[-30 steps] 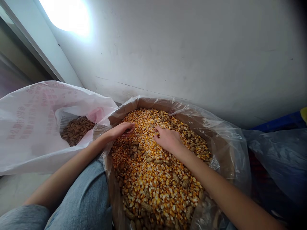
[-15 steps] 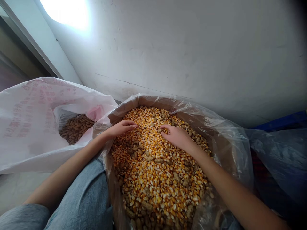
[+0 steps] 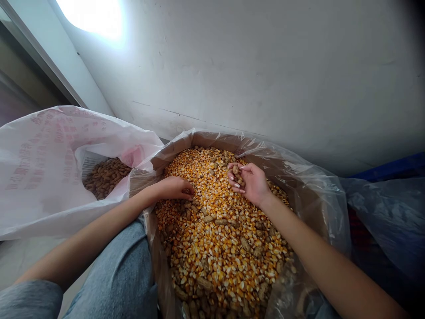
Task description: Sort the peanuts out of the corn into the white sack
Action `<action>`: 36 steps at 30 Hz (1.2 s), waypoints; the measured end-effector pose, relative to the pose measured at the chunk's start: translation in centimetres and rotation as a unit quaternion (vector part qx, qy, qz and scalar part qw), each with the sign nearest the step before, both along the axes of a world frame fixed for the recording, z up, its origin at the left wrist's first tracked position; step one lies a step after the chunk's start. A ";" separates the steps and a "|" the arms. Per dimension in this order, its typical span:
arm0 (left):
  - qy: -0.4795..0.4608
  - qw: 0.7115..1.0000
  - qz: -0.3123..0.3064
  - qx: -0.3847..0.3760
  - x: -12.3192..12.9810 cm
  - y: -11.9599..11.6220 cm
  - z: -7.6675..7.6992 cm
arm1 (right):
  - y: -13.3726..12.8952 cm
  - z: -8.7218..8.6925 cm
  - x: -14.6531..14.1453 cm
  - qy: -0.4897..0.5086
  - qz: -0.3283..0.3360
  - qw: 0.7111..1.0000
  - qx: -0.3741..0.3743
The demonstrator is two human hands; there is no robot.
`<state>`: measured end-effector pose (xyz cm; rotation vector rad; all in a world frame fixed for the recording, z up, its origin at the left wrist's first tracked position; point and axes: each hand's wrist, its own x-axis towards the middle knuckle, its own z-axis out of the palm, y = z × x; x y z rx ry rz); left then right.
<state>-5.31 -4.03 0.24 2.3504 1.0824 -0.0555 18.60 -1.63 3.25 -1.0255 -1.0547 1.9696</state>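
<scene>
A deep bed of yellow corn kernels (image 3: 215, 261) fills a box lined with clear plastic (image 3: 312, 186). Unshelled peanuts (image 3: 220, 222) lie scattered through it, thicker along the near and far right edges. My right hand (image 3: 254, 184), palm turned up, curls its fingers around a few peanuts (image 3: 237, 173) just over the corn. On the left of the box, my left hand (image 3: 172, 188) is bent down at the corn's surface with its fingers drawn together. Something brownish shows at those fingertips, too small to make out.
Left of the box stands a white plastic sack (image 3: 40, 177) with red print, holding brown shelled nuts (image 3: 106, 177). A pale wall (image 3: 265, 71) rises behind. My jeans-clad knee (image 3: 122, 270) touches the box's left side. Plastic sheeting (image 3: 392, 217) and a blue edge (image 3: 392, 167) are at right.
My right hand has turned palm up and moved slightly right, and peanuts now show in its fingers. My left hand has dropped a little, its fingers curling down to the corn.
</scene>
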 end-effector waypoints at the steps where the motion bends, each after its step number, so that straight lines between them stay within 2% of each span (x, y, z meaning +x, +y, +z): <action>1: -0.008 1.000 0.003 -0.008 0.1 0.0 0.0 | 0.0 -0.1 0.0 0.004 -0.003 1.000 -0.011; 4: -0.097 0.991 0.052 -0.079 0.1 -0.1 0.2 | -0.5 -0.6 -0.4 -0.047 0.003 0.999 0.004; 5: -0.146 0.978 0.085 -0.120 0.1 -0.1 0.3 | -0.7 -0.7 -0.7 -0.079 0.017 0.997 0.022; 7: -0.255 0.929 0.148 -0.223 0.1 -0.1 0.4 | -1.5 -0.8 -1.2 -0.156 0.069 0.982 0.075; 9: -0.345 0.864 0.185 -0.318 0.1 -0.1 0.6 | -2.4 -0.4 -2.0 -0.251 0.136 0.945 0.159; 10: -0.370 0.840 0.194 -0.347 0.1 -0.2 0.7 | -2.9 -0.1 -2.5 -0.304 0.168 0.914 0.210; 11: -0.380 0.829 0.203 -0.358 0.1 -0.2 0.8 | -3.5 0.2 -3.0 -0.358 0.195 0.873 0.267; 12: -0.372 0.833 0.209 -0.352 0.1 -0.2 0.8 | -4.1 0.5 -3.6 -0.413 0.216 0.823 0.325; 14: -0.313 0.873 0.200 -0.317 0.2 -0.3 0.8 | -5.2 0.7 -4.8 -0.507 0.244 0.710 0.425; 16: -0.234 0.911 0.152 -0.303 0.2 -0.3 0.7 | -6.2 0.5 -6.1 -0.567 0.258 0.614 0.485; 18: -0.174 0.930 0.098 -0.310 0.1 -0.3 0.5 | -7.0 -0.2 -7.3 -0.598 0.273 0.562 0.502; 20: -0.132 0.950 0.066 -0.274 0.0 -0.2 0.4 | -7.5 -1.0 -8.0 -0.613 0.287 0.540 0.500; 22: -0.094 0.973 0.038 -0.205 -0.1 -0.1 0.4 | -7.6 -1.8 -8.4 -0.620 0.294 0.527 0.501; 25: -0.049 0.990 -0.007 -0.129 -0.1 -0.2 0.5 | -7.6 -2.4 -8.4 -0.625 0.293 0.520 0.502; 28: 0.009 0.997 -0.031 -0.068 0.2 -0.8 0.7 | -7.3 -2.4 -8.2 -0.628 0.297 0.531 0.484; 31: 0.082 0.995 -0.052 -0.034 0.6 -1.6 0.7 | -7.1 -2.0 -8.1 -0.621 0.302 0.557 0.461; 33: 0.113 0.992 -0.057 -0.029 0.8 -2.1 0.6 | -6.8 -1.5 -7.7 -0.618 0.296 0.586 0.432; 34: 0.118 0.991 -0.053 -0.030 0.8 -2.2 0.5 | -6.5 -1.2 -7.3 -0.611 0.286 0.614 0.410; 35: 0.117 0.992 -0.044 -0.034 0.8 -2.2 0.5 | -6.1 -0.9 -6.8 -0.587 0.278 0.658 0.380; 36: 0.106 0.993 -0.033 -0.045 0.8 -2.2 0.4 | -5.7 -0.5 -6.3 -0.543 0.273 0.718 0.339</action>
